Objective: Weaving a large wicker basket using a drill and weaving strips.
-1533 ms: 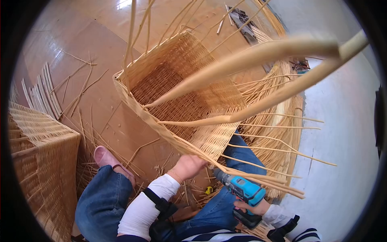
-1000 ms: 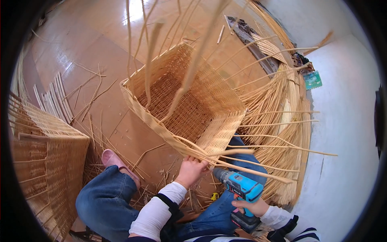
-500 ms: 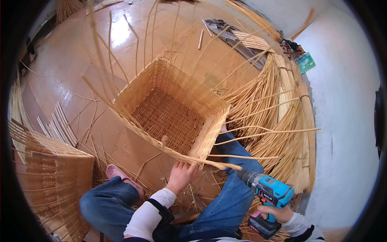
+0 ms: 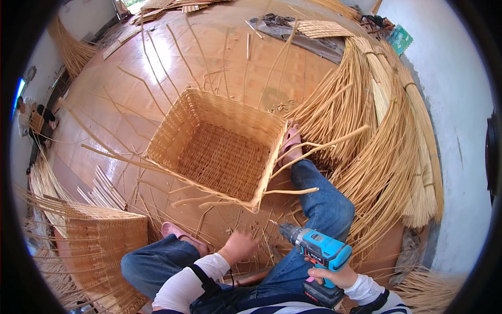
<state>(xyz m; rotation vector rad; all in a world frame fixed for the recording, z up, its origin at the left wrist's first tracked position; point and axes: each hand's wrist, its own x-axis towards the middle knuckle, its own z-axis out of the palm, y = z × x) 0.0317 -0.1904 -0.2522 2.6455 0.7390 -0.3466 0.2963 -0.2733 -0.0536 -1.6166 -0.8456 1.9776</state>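
Observation:
A rectangular woven wicker basket (image 4: pixel 225 152) stands in front of me, its open top facing up and long loose rods (image 4: pixel 293 191) spreading out from its rim. My right hand (image 4: pixel 334 275) is wrapped around the grip of a blue cordless drill (image 4: pixel 323 250), low and to the right of the basket. The drill's thin bit (image 4: pixel 273 222) points up and left, apart from the basket's near corner. Just below that corner my left hand (image 4: pixel 240 247) hangs free of the basket. Motion blurs its fingers, so whether they are closed or spread does not show.
Bundles of long rods (image 4: pixel 361 152) lie to the right along the white wall. Another woven basket (image 4: pixel 107 251) stands at the lower left, near my pink shoe (image 4: pixel 183 236). Offcuts litter the tiled floor (image 4: pixel 125 89). A person (image 4: pixel 39 123) sits at the far left.
My left hand has let go of the basket's near rim and dropped below it. The basket has turned and shifted slightly. The drill has moved left in my right hand.

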